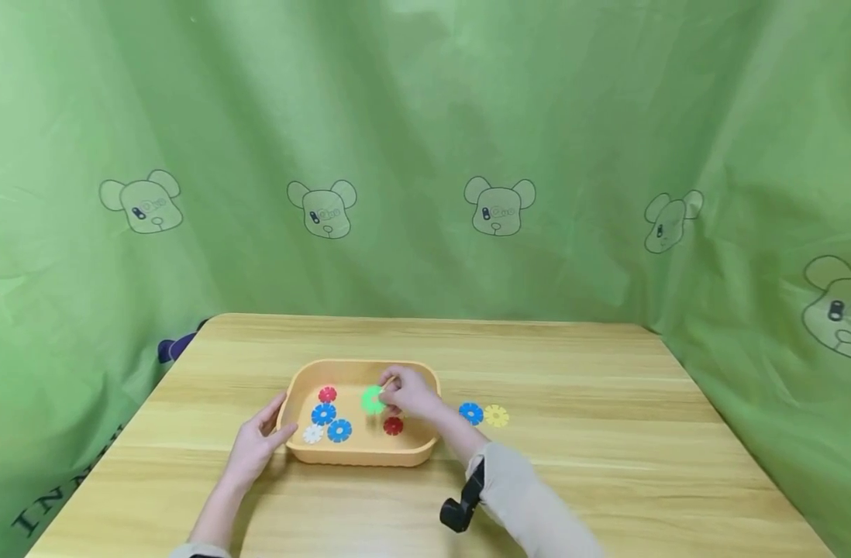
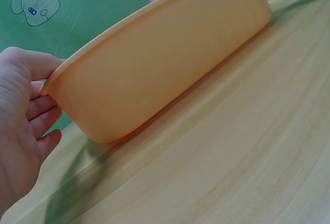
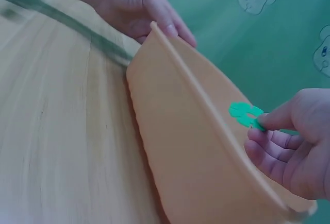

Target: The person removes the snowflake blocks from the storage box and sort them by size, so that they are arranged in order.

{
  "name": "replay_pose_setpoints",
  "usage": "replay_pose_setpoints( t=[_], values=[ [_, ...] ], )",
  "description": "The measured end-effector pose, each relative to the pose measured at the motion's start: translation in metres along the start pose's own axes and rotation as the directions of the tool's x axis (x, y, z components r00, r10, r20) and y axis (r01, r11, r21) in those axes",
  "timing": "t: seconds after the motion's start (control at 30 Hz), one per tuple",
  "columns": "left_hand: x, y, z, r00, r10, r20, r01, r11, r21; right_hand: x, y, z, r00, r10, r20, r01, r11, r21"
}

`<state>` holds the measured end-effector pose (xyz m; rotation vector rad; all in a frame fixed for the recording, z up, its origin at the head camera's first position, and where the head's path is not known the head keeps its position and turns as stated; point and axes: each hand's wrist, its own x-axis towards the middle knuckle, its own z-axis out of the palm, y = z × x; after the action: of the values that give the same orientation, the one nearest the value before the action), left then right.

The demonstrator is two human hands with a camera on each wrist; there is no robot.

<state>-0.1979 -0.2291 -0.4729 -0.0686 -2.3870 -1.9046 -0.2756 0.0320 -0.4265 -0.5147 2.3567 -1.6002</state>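
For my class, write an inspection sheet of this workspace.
Surface: pale woodgrain tabletop.
Job's things: orange rectangular plastic basin containing two notched red plastic discs, two notched blue plastic discs, a notched white plastic disc; over it, notched green plastic disc; beside it, another blue disc, notched yellow plastic disc.
Clutter: nothing seen.
Hands: left hand grips basin rim; right hand pinches green disc.
Cables: nothing seen.
Surroundings: green fabric curtain printed with cartoon heads; purple object beyond tabletop's left edge.

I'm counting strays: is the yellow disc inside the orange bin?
No, the yellow disc lies on the table outside the orange bin, beside a blue disc.
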Motion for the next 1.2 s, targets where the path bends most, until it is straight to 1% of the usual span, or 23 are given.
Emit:
replay_pose_setpoints(
  t=[0.2,0.4,0.47,0.6,0.67,0.83,0.9,0.97,1.07,1.2],
  values=[
    [-0.002,0.002,0.000,1.000,0.010,0.001,-0.010,1.000,0.009,-0.015,-0.004,-0.021,1.000,-0.014,-0.006,0.014,0.999,0.038],
    [-0.002,-0.001,0.002,1.000,-0.006,-0.004,0.006,1.000,0.020,-0.032,0.000,-0.042,0.999,0.001,-0.032,0.003,0.995,0.104],
    [-0.002,-0.001,0.002,1.000,-0.006,-0.006,0.007,1.000,0.016,-0.038,0.003,-0.050,0.999,0.004,-0.046,0.001,0.995,0.103],
    [-0.002,-0.001,0.002,1.000,0.000,-0.009,0.000,1.000,-0.004,-0.048,0.012,-0.066,0.997,0.008,-0.079,-0.003,0.998,0.067],
    [-0.001,-0.001,0.002,1.000,0.005,-0.011,-0.005,1.000,-0.017,-0.056,0.010,-0.074,0.996,0.008,-0.083,-0.002,0.997,0.072],
    [-0.001,-0.001,0.002,1.000,0.007,-0.018,-0.007,1.000,-0.012,-0.075,0.021,-0.091,0.995,0.010,-0.099,0.002,0.993,0.118],
    [-0.002,-0.001,0.002,1.000,0.001,-0.016,-0.002,1.000,-0.009,-0.078,0.034,-0.098,0.993,0.012,-0.119,0.003,0.993,0.119],
    [-0.002,0.000,0.002,1.000,-0.003,-0.016,0.003,1.000,-0.007,-0.084,0.042,-0.105,0.991,0.016,-0.134,0.000,0.993,0.121],
    [-0.002,0.001,0.003,1.000,-0.004,-0.017,0.004,1.000,-0.009,-0.094,0.051,-0.115,0.986,0.045,-0.160,-0.023,0.990,0.137],
    [-0.002,0.002,0.002,1.000,-0.008,-0.018,0.008,1.000,-0.008,-0.106,0.062,-0.129,0.974,0.111,-0.199,-0.077,0.982,0.171]
  ],
)
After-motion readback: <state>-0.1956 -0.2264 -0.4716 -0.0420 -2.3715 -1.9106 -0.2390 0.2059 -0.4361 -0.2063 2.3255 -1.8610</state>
